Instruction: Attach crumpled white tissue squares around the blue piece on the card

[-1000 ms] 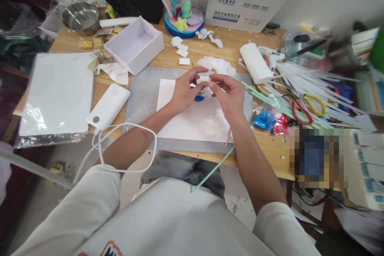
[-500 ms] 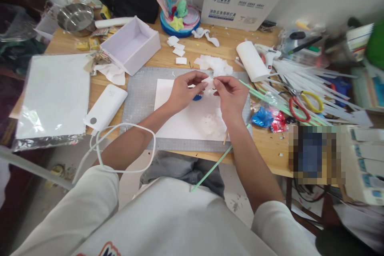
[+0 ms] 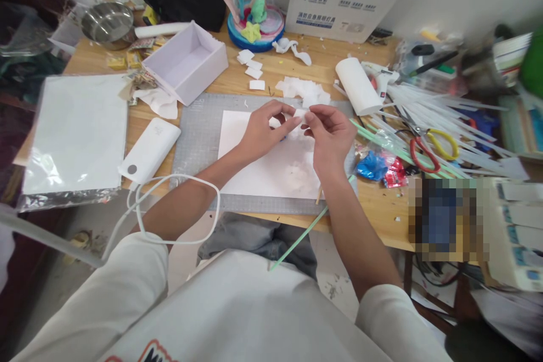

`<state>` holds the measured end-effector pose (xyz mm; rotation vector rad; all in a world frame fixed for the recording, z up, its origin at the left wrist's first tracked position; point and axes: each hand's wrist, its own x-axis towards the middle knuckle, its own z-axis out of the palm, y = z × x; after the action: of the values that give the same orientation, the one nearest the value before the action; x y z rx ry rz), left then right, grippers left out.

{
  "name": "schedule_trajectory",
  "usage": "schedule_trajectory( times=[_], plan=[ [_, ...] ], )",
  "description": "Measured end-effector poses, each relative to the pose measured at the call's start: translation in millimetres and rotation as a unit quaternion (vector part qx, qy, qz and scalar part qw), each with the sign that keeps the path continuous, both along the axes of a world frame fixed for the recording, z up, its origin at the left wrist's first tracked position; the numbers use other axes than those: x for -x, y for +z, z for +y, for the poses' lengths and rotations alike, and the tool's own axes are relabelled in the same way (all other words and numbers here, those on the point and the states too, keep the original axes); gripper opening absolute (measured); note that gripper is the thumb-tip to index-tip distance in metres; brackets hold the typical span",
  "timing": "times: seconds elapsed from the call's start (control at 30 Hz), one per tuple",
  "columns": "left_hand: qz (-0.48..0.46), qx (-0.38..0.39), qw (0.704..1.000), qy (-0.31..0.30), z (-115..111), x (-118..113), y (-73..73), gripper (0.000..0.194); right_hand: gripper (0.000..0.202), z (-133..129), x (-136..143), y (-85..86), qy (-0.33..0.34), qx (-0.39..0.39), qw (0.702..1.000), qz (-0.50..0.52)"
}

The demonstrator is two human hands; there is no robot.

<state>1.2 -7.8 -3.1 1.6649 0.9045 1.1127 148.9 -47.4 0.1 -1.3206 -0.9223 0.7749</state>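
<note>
Between the fingertips of my left hand and my right hand is a small white piece, perhaps paper or tissue. Both hands pinch it, one from each side, above a white sheet. That sheet lies on a grey cutting mat. An off-white crumpled clump rests on the sheet below my right hand. Something blue is mostly hidden behind my left fingers. Just beyond my hands lies torn white tissue, with several small white squares to its left.
A power bank with a looped white cable sits left, near an open white box. On the right are a white roll, scissors and many pale strips. A green stick overhangs the front edge.
My hands have shifted slightly to the right with the small white piece, and my right fingers have changed their hold a little. Elsewhere things lie as before.
</note>
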Motion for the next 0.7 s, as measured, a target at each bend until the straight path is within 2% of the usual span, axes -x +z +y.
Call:
schedule_trajectory(
  times=[0.1,0.2,0.3,0.43,0.7],
  plan=[
    [-0.001,-0.010,1.000,0.002,1.3,0.1,-1.9,0.025,0.020,-1.8,2.3,1.5,0.026,-0.015,0.999,0.014],
    [-0.007,0.011,1.000,0.009,3.2,0.8,-3.1,0.024,0.027,-1.2,1.8,0.8,0.058,0.012,0.998,0.024],
    [-0.004,-0.002,1.000,0.015,3.7,1.0,-3.4,0.027,0.019,0.2,0.7,-1.1,0.063,0.036,0.997,0.010],
    [0.004,-0.010,1.000,0.008,2.2,0.9,-2.8,0.036,0.014,-0.5,1.1,-1.7,0.056,0.028,0.998,0.010],
    [-0.009,0.032,0.999,0.006,0.8,1.4,0.5,0.041,0.036,-5.6,3.0,3.6,0.057,0.010,0.993,-0.101]
  ],
)
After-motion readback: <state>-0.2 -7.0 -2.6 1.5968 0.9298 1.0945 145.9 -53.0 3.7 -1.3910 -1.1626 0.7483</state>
